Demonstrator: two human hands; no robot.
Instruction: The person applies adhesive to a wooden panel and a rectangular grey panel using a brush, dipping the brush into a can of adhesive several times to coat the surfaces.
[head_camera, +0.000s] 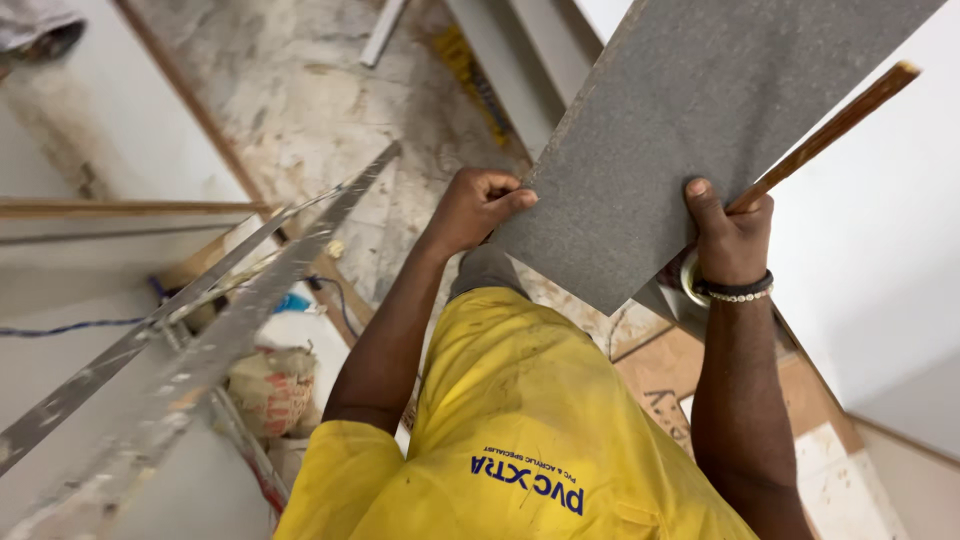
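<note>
I hold a large grey speckled panel (690, 110) up in front of me, tilted, with one corner pointing down towards my legs. My left hand (475, 208) is closed on its left edge, thumb over the face. At the lower right edge, my right hand (730, 235) pinches the panel, and a thin brown wooden stick (835, 125) runs up to the right from the same grip. On that wrist sit a black band and a bead bracelet (735, 291), with a pale ring-shaped object (687, 281) beside them. My yellow shirt (520, 400) fills the lower middle.
Two long metal rails (230, 310) slant across the left, like ladder sides. Far below them lie a filled sack (270, 385), a blue cable (60, 327) and a stained floor (300, 100). Cardboard sheets (660, 370) lie at the lower right. White walls (880, 290) close in on both sides.
</note>
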